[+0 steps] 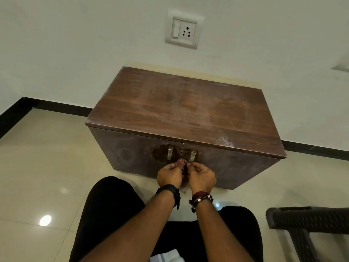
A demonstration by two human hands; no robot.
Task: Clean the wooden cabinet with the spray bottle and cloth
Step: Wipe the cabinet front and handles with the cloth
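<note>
The cloth (184,167) is being held between the two hands, directly in front of the cabinet (181,110) doors and just below the two metal handles (170,151). The left hand (170,175) and the right hand (202,176) are each grasping the cloth, with fingers curled and pinching its upper edge; the grips are sitting side by side, almost touching. This two-point hold is probably serving to fold or bunch the dark cloth into a pad before wiping; most of the cloth is hidden behind the hands.

Just above the grip, the door fronts are showing hazy smears, with darker patches around the handles. Farther beyond the grip, the cabinet top is carrying pale streaks, so cleaning appears unfinished.

Count: one cloth, one cabinet, two doors, two handles, two hands. No spray bottle is showing in view.

Well beyond the grip, one wall socket (184,32) is sitting above the cabinet. Well to the right of the grip, one dark chair (309,222) is standing on the floor (47,167).
</note>
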